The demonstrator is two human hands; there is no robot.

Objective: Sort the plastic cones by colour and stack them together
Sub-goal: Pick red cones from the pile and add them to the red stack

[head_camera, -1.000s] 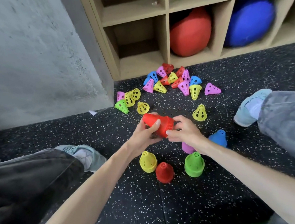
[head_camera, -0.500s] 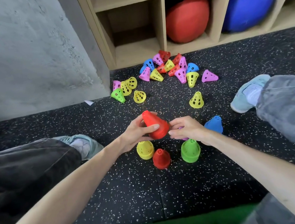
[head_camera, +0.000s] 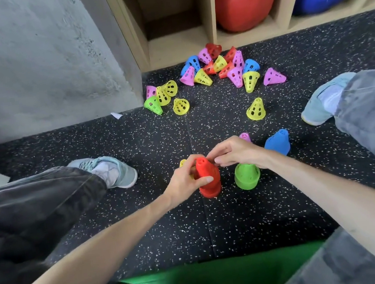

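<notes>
Step in hand: red group, stacking. Left hand (head_camera: 184, 180) grips the upper red perforated plastic cone (head_camera: 206, 170), thumb across its front, fingers curled behind, seating it onto the red plastic cone stack (head_camera: 210, 190) standing on the black speckled rubber floor (head_camera: 218, 229) at centre frame. Right hand (head_camera: 233, 152) sits at approx. 1 o'clock of the cone tip, fingers curled loosely; whether they touch the tip or hold anything cannot be told.

Sorted stacks around the red one: green plastic cone stack (head_camera: 246, 176) just beside at 3 o'clock; blue plastic cone stack (head_camera: 278, 142) near at 2 o'clock; pink plastic cone tip (head_camera: 244, 136) showing behind the right hand at 1 o'clock; yellow plastic cone stack (head_camera: 182, 163) mostly hidden behind the left hand at 10 o'clock.

Unsorted: mixed pile of plastic cones (head_camera: 219, 67) at 12 o'clock, against the wooden cubby shelf (head_camera: 206, 6); lone yellow cone (head_camera: 256, 110) upright, apart from it.

Next move, in my judgement: press the red cone down till seated, release, then reach to the 12 o'clock pile for the next cone; several reds lie wedged under others, so a clean pick is needed.

Vs. 1 s ago: the red cone was held on its side in mid-air btwn both hands, above the stacks. It is now tip-up and lowered onto the red stack. Camera view has tilted down.
</notes>
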